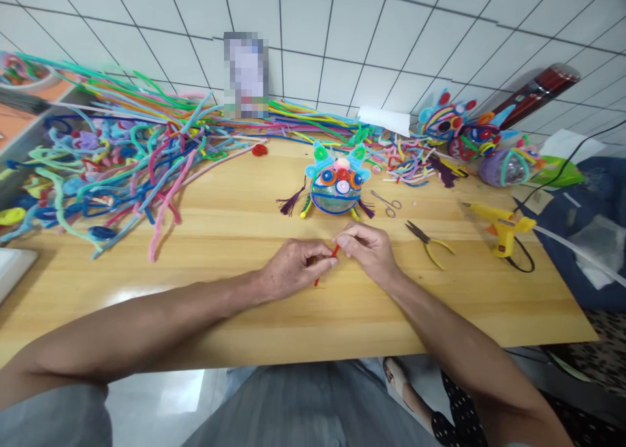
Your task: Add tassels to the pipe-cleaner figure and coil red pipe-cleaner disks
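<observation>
A short red pipe cleaner (335,251) is pinched between the fingertips of my left hand (293,267) and my right hand (364,248). Its lower end pokes out below the left fingers. Just beyond the hands stands a round, colourful animal figure (335,202) with blue ears, a red nose and dark purple tassels. Small scissors (388,204) lie to the right of the figure. Nearer my right forearm are pliers (428,243) with yellow handles, their jaws pointing away to the left.
Loose pipe cleaners (122,166) heap up on the left and along the tiled wall. A yellow glue gun (503,228) with a cord rests at right. Finished-looking figures (454,130) sit at back right. Another person's foot (396,375) shows below the table edge.
</observation>
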Demonstrator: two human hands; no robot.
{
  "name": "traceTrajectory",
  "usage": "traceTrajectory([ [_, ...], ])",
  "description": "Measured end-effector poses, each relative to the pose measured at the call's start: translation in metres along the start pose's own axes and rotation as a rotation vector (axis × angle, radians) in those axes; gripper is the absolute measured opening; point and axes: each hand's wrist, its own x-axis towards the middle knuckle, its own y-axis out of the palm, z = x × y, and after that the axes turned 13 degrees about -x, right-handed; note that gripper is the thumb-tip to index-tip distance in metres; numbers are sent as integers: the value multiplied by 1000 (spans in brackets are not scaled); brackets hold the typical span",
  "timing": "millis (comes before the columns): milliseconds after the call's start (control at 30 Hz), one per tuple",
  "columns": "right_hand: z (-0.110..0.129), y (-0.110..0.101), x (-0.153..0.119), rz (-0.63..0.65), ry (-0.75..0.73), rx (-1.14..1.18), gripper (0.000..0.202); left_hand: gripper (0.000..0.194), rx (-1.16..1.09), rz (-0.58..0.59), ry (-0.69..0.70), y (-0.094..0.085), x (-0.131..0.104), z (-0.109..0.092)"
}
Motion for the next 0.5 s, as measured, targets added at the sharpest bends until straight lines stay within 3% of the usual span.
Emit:
traceTrajectory([
  [500,-7,-5,5,-44,91,58,40,42,74,21,-12,-8,2,-9],
])
